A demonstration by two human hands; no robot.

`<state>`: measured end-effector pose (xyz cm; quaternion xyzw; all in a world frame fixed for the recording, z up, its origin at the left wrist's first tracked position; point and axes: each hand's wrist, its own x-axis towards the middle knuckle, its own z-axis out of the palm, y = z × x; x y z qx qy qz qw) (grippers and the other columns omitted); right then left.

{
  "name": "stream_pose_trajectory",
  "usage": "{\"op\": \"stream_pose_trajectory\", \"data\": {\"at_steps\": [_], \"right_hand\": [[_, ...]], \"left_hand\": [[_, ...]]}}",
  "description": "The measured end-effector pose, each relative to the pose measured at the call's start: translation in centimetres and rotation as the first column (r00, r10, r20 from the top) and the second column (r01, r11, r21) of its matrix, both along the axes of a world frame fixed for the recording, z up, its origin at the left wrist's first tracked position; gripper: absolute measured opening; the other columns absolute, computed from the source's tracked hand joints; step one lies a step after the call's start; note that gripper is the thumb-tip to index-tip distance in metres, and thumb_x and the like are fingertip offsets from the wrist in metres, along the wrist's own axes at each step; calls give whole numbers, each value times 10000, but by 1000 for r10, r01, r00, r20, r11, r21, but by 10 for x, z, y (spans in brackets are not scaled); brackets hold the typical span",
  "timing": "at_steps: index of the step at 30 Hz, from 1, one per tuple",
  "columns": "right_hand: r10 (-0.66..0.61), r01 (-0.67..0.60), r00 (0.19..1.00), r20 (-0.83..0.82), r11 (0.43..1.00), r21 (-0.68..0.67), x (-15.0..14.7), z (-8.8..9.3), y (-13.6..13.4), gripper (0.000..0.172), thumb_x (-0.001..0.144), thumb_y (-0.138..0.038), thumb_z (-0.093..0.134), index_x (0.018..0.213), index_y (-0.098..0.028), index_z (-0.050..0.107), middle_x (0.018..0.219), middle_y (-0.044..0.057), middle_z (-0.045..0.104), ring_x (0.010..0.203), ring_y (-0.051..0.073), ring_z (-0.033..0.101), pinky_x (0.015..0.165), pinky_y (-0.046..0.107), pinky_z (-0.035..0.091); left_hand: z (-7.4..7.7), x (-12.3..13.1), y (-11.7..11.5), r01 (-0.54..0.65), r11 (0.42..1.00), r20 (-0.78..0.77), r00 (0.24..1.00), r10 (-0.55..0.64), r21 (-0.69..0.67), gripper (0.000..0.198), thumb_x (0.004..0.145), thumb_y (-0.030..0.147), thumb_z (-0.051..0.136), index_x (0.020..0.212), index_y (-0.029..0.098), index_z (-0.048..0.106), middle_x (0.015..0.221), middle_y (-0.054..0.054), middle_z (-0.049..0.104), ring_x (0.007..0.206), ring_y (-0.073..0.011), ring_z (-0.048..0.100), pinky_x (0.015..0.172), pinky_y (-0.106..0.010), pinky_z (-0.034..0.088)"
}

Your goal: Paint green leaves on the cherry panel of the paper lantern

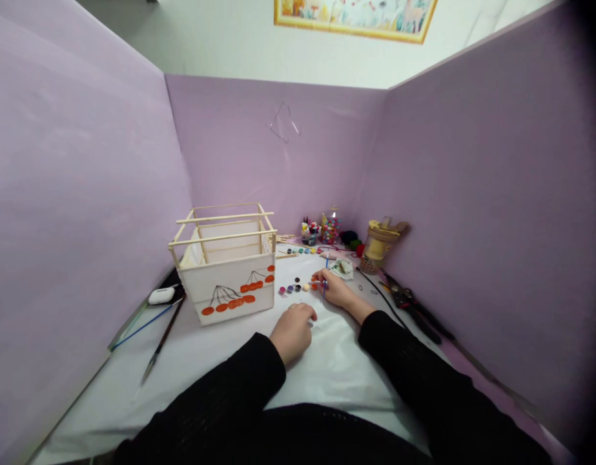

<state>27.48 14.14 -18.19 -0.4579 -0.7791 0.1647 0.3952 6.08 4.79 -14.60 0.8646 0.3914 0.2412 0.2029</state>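
Note:
My right hand (332,289) is closed around a slim blue paintbrush (327,263), which stands nearly upright between the fingers. Its fingertips are at a small orange paint pot (314,286), the last in a short row with a cream pot (306,287), a purple one (290,289) and a magenta one (282,291). Resting on the white cloth, my left hand (294,331) has its fingers curled in and nothing visible in them. Left of it stands a box-shaped wooden stick frame (222,240) with white panels; orange cherries with dark stems (236,303) are painted on its front.
Brushes (158,345) and a white case (161,296) lie at the left. Further back are a bead jar (332,227) and more paint pots (301,250). A crumpled stained tissue (341,268) and pliers (414,303) lie rightward. Purple panels (278,168) enclose three sides.

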Motion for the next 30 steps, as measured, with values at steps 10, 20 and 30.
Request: {"op": "stream_pose_trajectory", "data": {"at_steps": [10, 20, 30], "right_hand": [[-90, 90, 996, -8, 994, 62, -2, 3, -6, 78, 727, -167, 479, 729, -219, 420, 910, 45, 660, 871, 176, 612, 760, 299, 459], [-104, 91, 981, 166, 993, 81, -2, 11, -18, 232, 687, -18, 468, 745, -182, 621, 830, 40, 669, 767, 148, 568, 718, 245, 411], [-157, 135, 781, 605, 987, 83, -17, 25, -26, 196, 809, -84, 493, 857, -168, 663, 793, 80, 592, 723, 163, 506, 671, 252, 319]], "left_hand": [[-3, 1, -1, 31, 1000, -31, 999, -31, 1, 381, 647, -34, 428, 905, 170, 620, 964, -67, 646, 945, -201, 546, 879, -325, 436], [-3, -3, 13, -92, 979, -13, 995, 96, 180, 358, 816, 64, 433, 1108, 141, 625, 1205, -114, 598, 1144, -249, 492, 1009, -403, 400], [-6, -2, 15, -89, 991, 13, 996, 88, 95, 332, 769, 25, 450, 952, 162, 691, 1157, -101, 627, 1100, -234, 518, 999, -379, 416]]}}
